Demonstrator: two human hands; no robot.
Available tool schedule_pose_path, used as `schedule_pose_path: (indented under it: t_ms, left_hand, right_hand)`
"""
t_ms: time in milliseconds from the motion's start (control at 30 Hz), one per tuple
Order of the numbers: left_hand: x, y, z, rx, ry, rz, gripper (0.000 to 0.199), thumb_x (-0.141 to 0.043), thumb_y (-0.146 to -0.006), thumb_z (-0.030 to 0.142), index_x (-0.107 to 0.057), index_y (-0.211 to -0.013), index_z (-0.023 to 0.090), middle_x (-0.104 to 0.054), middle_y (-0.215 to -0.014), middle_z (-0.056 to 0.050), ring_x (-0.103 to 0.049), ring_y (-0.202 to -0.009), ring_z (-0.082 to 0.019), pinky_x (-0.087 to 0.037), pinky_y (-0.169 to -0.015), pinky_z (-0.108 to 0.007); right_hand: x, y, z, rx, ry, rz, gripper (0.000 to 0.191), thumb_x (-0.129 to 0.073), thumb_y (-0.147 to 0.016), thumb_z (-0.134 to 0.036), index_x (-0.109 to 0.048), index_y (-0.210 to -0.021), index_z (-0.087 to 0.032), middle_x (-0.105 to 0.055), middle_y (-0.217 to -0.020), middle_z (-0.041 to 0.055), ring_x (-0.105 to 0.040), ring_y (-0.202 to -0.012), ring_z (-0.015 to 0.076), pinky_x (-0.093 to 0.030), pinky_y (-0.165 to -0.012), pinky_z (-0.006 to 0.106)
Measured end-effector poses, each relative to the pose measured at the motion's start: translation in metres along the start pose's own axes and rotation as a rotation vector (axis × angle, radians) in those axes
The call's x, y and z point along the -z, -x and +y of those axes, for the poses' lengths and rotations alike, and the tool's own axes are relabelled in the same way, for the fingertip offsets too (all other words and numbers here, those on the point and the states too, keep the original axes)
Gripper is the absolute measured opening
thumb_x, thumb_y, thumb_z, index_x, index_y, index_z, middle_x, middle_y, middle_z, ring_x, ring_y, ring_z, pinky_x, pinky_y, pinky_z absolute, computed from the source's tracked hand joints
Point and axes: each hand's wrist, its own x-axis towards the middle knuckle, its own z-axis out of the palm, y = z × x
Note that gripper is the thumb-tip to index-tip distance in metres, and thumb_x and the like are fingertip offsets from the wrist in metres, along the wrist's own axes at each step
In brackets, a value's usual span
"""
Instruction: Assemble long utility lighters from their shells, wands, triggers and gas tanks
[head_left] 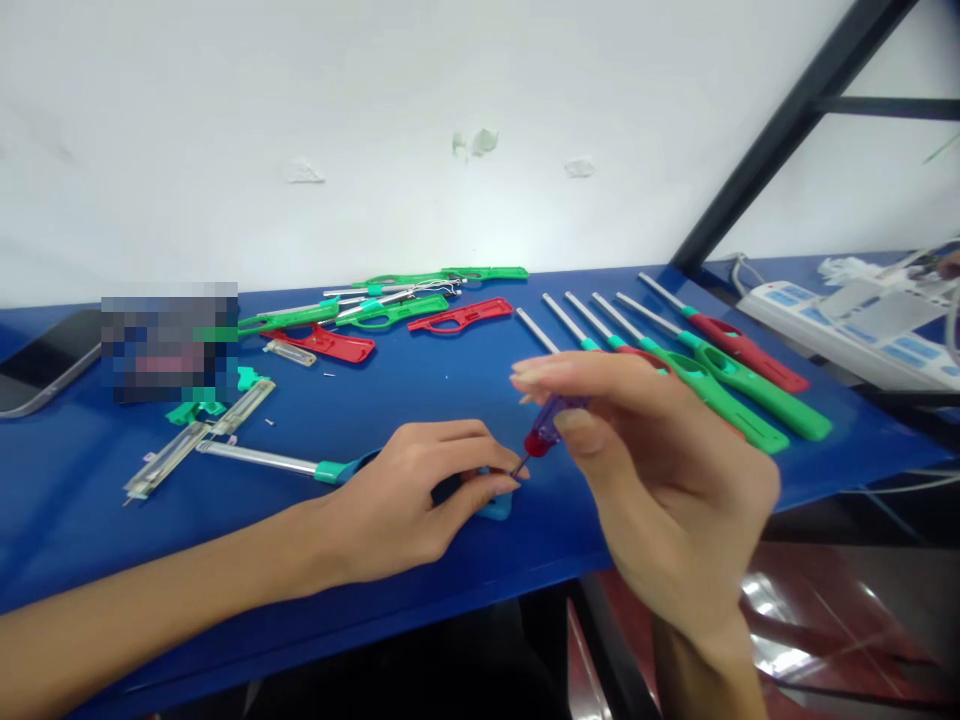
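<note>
Bracing the blue lighter [496, 508] on the counter [375, 400] with my left hand [420, 490], I pinched the screwdriver [553, 422] in my right hand [675, 480], tip down, seemingly at a turning step that called for straight, even pressure next.

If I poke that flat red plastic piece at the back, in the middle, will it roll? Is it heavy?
The red piece would probably slide, not roll, since it lies flat on the table. It looks like thin plastic, so likely light. The narrow loop might bend or snap if squeezed.
</note>
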Motion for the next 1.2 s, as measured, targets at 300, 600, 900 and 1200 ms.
schedule_pose_path:
  t_ms: [300,600,900,1200]
  left_hand:
    - [0.0009,0.001,0.0008,0.0,-0.014,-0.025,0.015,-0.054,-0.104,0.013,-0.068,-0.104,0.02,-0.074,-0.099,0.0,-0.07,-0.085,-0.011,-0.055,-0.079,-0.02]
    - [0.001,0.0009,0.0041,0.007,-0.036,-0.021,0.014,-0.056,-0.102,0.013,-0.069,-0.105,0.019,-0.074,-0.099,-0.001,-0.07,-0.083,-0.012,-0.056,-0.079,-0.023]
    - [0.001,0.0011,0.0021,-0.022,-0.034,-0.042,0.016,-0.053,-0.103,0.011,-0.067,-0.104,0.019,-0.073,-0.102,-0.002,-0.071,-0.091,-0.014,-0.057,-0.084,-0.023]
    - [0.0038,0.0006,0.0057,-0.059,-0.05,-0.047,0.031,-0.048,-0.082,0.001,-0.063,-0.102,0.019,-0.066,-0.09,0.0,-0.062,-0.07,-0.013,-0.052,-0.066,-0.023]
  right_hand:
    - [-0.0073,0.0007,-0.0015,0.084,0.021,0.001,0.042,-0.077,-0.09,0.002,-0.078,-0.121,-0.026,-0.079,-0.103,-0.0016,-0.066,-0.089,0.0168,-0.061,-0.075,0.034]
    - [0.0013,0.0041,-0.0059,0.019,0.074,-0.047,0.029,-0.06,-0.104,-0.009,-0.078,-0.122,-0.024,-0.08,-0.114,-0.0008,-0.073,-0.101,0.0174,-0.064,-0.088,0.034]
    - [0.0013,0.0037,-0.0064,0.068,0.112,-0.072,0.034,-0.065,-0.101,-0.007,-0.077,-0.128,-0.024,-0.079,-0.116,-0.0026,-0.072,-0.101,0.0143,-0.064,-0.086,0.028]
    - [-0.0022,0.0026,-0.0054,0.115,0.165,0.019,0.037,-0.077,-0.092,-0.006,-0.08,-0.121,-0.03,-0.08,-0.097,0.0003,-0.07,-0.084,0.0197,-0.064,-0.07,0.036]
